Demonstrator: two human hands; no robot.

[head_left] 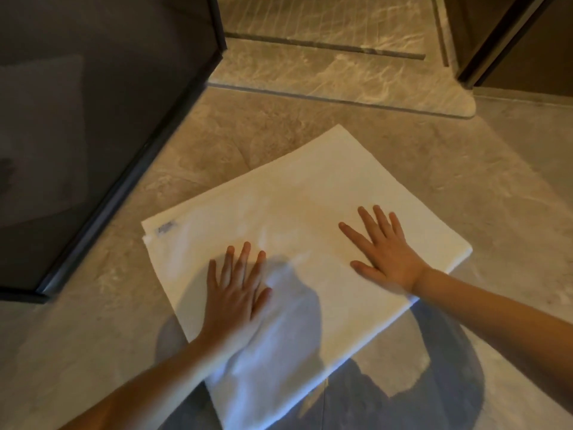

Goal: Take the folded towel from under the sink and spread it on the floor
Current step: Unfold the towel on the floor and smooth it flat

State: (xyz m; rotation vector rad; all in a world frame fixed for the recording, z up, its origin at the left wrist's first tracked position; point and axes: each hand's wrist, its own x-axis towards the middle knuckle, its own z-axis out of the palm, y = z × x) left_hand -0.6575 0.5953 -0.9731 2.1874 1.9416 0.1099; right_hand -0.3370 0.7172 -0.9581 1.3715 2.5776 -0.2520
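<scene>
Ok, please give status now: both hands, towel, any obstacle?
Left hand, right hand open, flat on towel. Towel lying on floor. No obstacle seen.

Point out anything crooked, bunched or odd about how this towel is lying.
The white towel lies flat on the floor, both hands, left and right, pressed open on it. It sits at an angle to the glass panel and the floor lines. At its left corner a second layer peeks out, so it may still be partly folded.
</scene>
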